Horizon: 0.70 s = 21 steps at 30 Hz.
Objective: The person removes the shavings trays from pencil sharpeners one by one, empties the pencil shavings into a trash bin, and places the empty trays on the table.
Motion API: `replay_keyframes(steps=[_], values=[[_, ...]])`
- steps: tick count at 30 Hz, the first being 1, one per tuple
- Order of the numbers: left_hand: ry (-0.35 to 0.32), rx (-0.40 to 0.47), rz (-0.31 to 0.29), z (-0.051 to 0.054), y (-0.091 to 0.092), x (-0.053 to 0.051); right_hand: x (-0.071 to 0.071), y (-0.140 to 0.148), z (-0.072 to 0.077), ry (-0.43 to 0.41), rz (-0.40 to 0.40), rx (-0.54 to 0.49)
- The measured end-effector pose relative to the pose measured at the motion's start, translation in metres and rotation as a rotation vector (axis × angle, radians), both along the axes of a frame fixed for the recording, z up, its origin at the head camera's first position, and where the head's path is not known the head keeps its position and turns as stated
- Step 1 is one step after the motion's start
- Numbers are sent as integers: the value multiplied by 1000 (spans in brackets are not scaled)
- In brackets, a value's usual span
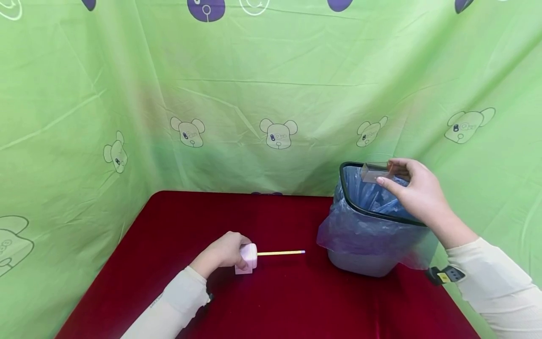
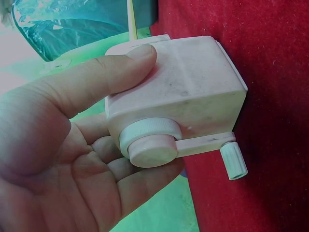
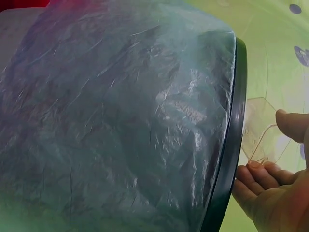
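My left hand holds a pale pink hand-crank pencil sharpener at the table. In the left wrist view the thumb lies on top of the sharpener's body, fingers curled beneath, and its crank handle sticks out to the side. From the sharpener a yellow pencil points right towards the bin. Over the mouth of the trash bin, my right hand pinches a clear plastic tray between thumb and fingers. What the tray contains, if anything, I cannot tell.
A bluish plastic bag lines the bin and hangs over its dark rim. The bin stands at the right of the red-covered table. Green cloth with bear prints encloses the back and sides.
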<state>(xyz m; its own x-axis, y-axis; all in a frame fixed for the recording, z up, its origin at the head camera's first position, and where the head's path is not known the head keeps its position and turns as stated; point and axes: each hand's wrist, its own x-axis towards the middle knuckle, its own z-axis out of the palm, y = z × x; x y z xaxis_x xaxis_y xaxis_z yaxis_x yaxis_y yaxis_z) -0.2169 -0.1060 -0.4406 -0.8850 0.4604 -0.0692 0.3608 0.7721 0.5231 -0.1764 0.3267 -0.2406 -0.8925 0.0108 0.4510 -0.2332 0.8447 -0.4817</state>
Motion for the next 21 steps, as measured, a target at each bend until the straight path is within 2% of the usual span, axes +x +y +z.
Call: replay_keyframes(steps=[7,21], values=[[16,-1,-12,-1,0,0,0,-6,-1,-17,6,-9],[-4,5,16,1,0,2,-8,-25,-1,-31,70,-62]])
